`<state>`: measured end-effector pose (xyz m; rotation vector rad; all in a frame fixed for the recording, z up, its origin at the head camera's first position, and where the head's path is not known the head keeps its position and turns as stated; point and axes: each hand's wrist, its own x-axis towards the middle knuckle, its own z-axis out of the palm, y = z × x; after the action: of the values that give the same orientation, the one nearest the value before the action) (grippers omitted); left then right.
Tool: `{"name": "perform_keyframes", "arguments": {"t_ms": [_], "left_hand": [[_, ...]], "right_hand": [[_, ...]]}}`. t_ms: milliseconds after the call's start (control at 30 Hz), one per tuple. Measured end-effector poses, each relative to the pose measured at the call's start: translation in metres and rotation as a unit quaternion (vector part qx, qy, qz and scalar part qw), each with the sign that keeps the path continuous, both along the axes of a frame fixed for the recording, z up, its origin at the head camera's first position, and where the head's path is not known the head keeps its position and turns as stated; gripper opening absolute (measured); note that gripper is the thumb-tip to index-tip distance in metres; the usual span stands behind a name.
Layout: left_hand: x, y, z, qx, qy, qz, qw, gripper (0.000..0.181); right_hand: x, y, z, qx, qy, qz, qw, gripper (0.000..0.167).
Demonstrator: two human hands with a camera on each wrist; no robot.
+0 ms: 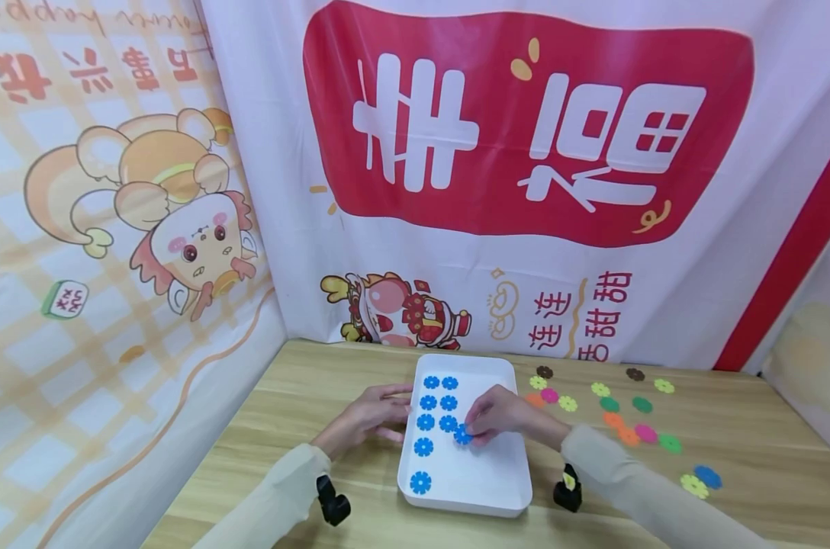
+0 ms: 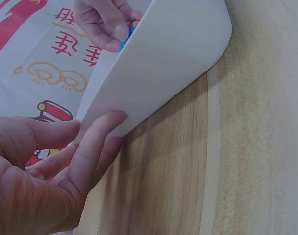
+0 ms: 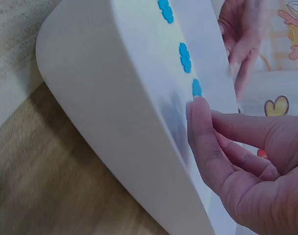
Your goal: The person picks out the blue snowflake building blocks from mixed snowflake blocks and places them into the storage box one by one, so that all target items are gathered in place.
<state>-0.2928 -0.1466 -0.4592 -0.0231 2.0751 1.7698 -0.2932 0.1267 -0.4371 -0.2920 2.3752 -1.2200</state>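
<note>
A white tray [image 1: 477, 488] holds several blue flower-shaped plastic discs [image 1: 423, 447], laid out in two columns on its left side. My right hand [image 1: 500, 415] pinches one blue flower-shaped disc [image 1: 463, 435] between thumb and fingers over the tray, close to the lower end of the second column. In the right wrist view, that disc is mostly hidden by the fingertips [image 3: 202, 110]. At the tray's left side is my left hand [image 1: 374, 413], its fingers loosely extended. The left wrist view has its fingertips [image 2: 114, 117] against the tray's outer wall.
Loose flower discs in yellow [image 1: 693, 486], green [image 1: 641, 405], orange [image 1: 628, 435], pink [image 1: 647, 434] and brown [image 1: 635, 374] lie scattered on the wooden table [image 1: 291, 427] to the right. A blue disc [image 1: 708, 477] lies among them. Printed cloth [image 1: 264, 229] hangs behind and at left.
</note>
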Motion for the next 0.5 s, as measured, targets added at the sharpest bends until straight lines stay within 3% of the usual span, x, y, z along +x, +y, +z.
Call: {"name": "perform_keyframes", "arguments": {"t_ms": [500], "left_hand": [[-0.002, -0.002, 0.005, -0.011, 0.0, -0.008, 0.9999, 0.056]], "right_hand": [[0.008, -0.03, -0.008, 0.03, 0.022, 0.014, 0.9992, 0.007]]}}
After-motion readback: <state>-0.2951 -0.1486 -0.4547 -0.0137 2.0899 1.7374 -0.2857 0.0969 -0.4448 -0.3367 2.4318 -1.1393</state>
